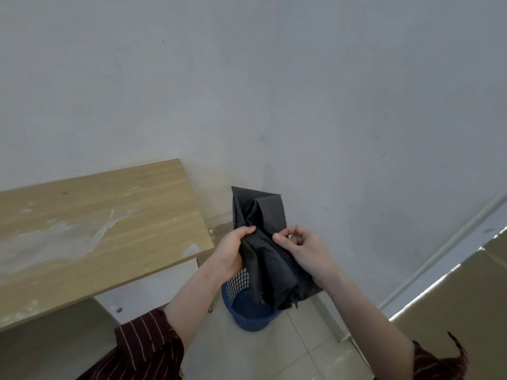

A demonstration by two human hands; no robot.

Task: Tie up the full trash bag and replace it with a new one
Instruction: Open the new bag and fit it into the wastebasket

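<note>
In left hand (pixel 229 252) and right hand (pixel 306 252), black bag (pixel 264 242) above blue bin (pixel 247 311).

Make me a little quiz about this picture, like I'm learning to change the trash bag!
1. True or false: the black bag already lines the mesh basket.
2. What stands beside the basket? A) wooden desk B) chair C) fridge
3. Fill in: the left hand and the right hand both hold the ___.
Key: 1 false; 2 A; 3 bag.
</note>
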